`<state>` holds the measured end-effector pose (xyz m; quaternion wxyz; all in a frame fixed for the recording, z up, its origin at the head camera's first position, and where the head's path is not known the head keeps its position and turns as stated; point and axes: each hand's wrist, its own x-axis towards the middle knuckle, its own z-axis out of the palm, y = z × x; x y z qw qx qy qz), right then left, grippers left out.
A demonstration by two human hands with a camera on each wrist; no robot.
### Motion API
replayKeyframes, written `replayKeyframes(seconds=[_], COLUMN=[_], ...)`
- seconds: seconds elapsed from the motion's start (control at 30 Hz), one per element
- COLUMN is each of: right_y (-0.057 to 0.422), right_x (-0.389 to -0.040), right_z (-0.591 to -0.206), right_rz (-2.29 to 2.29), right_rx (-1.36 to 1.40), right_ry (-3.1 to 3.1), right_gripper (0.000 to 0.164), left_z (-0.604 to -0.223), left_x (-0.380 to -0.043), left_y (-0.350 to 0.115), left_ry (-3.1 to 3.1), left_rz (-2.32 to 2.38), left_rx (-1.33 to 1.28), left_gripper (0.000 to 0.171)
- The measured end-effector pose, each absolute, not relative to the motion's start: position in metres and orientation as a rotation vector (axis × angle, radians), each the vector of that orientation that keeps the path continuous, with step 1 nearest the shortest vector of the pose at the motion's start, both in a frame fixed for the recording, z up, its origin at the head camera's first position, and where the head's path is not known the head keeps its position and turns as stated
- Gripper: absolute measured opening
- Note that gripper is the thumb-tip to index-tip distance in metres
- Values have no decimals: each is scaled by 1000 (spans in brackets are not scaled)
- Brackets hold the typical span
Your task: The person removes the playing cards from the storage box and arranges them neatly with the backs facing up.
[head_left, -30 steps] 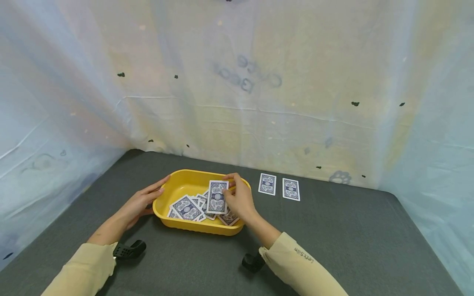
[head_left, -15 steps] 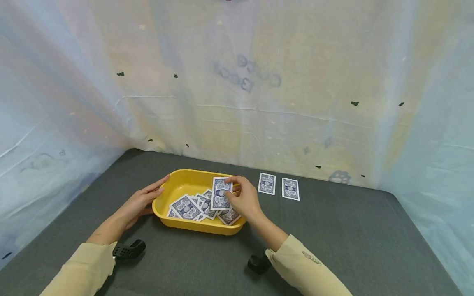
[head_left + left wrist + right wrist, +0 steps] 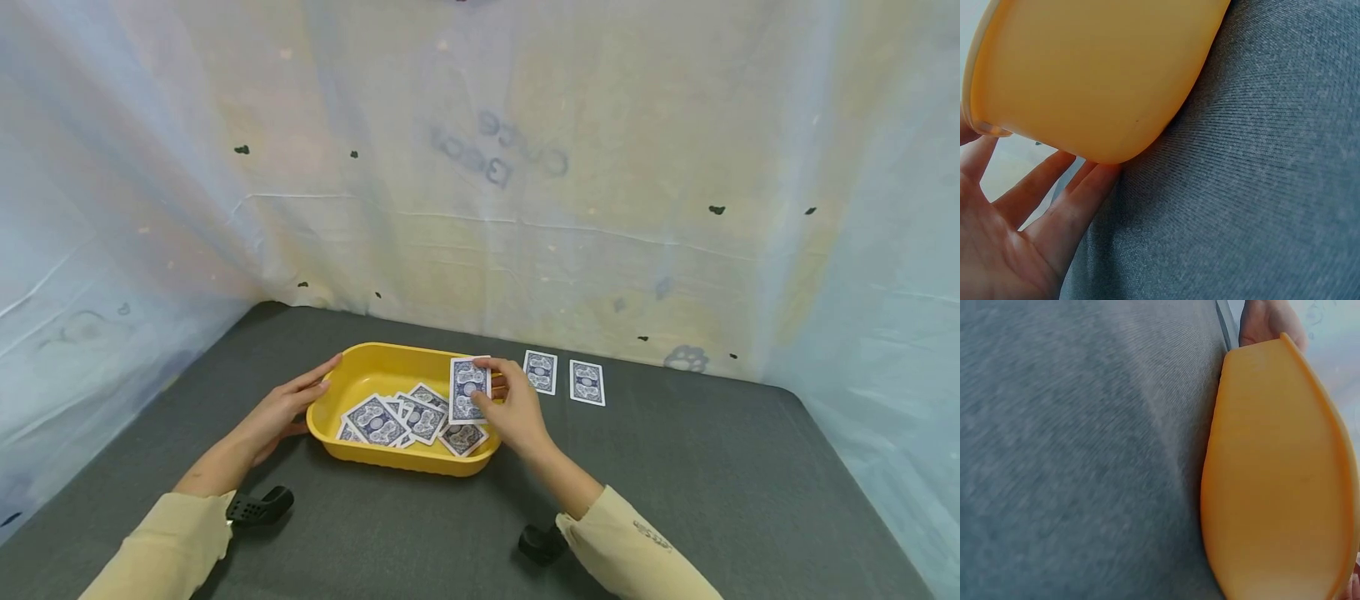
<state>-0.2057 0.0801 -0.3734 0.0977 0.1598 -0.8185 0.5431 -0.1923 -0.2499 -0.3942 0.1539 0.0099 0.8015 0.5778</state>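
Observation:
My right hand [image 3: 519, 417] pinches a blue-backed playing card [image 3: 463, 396] by its right edge, held above the right part of a yellow plastic basin [image 3: 408, 456]. Several more playing cards [image 3: 377, 422] lie loosely overlapped inside, backs up; one with a browner look [image 3: 461, 439] is at the right. On the basin's left end rests my left hand [image 3: 279, 417], its fingers spread and extended. The left wrist view shows these fingers [image 3: 1047, 200] touching the outer wall. Only a sliver of the right hand [image 3: 1354, 589] shows in the right wrist view, beyond the basin wall.
Two playing cards [image 3: 540, 372] [image 3: 587, 382] lie apart, backs up, on the dark grey tabletop [image 3: 675, 467] right of the basin. A pale printed curtain [image 3: 585, 167] hangs behind and along both sides. Black camera mounts [image 3: 260, 505] sit at the wrists.
My right hand has moved right with the card, from over the pile toward the basin's right rim. The brownish card is more exposed now. My left hand has stayed put.

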Motion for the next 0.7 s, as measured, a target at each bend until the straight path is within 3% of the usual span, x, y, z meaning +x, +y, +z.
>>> replayKeyframes(seconds=[0.7], right_y=[106], right_x=[-203], right_z=[-374], right_rz=[1725], right_rx=[355], right_ry=[-2313], right_gripper=[39], left_z=[-397], left_x=[-193], left_y=[-250], left_ry=[2305], left_rz=[1642], left_rx=[37], left_gripper=[63])
